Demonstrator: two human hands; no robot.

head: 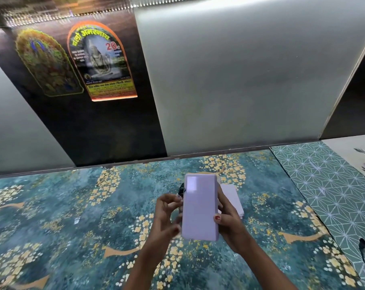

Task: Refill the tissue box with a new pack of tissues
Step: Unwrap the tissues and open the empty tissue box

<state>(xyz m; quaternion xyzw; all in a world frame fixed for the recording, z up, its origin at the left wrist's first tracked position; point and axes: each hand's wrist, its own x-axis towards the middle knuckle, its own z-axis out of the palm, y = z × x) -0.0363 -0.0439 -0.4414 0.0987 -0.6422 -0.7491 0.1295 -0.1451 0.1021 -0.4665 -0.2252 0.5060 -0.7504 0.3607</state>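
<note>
Lilac tissue box held above a teal floral surface

The teal floral surface [72,206] is overlooked by 2 stickers [102,59] on the dark panel. The lilac tissue box [200,208] is gripped by the right hand [229,227]; the left hand [167,214], fingers loosely curled, touches its side. A white stack [233,197] lies just behind.

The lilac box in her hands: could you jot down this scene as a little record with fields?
held item: lilac box, plain flat side facing the camera
right hand: grips the box's right edge
left hand: at the box's left edge, fingers loosely curled
behind box: white stack on the table, partly hidden
surface: teal floral table cover
</note>
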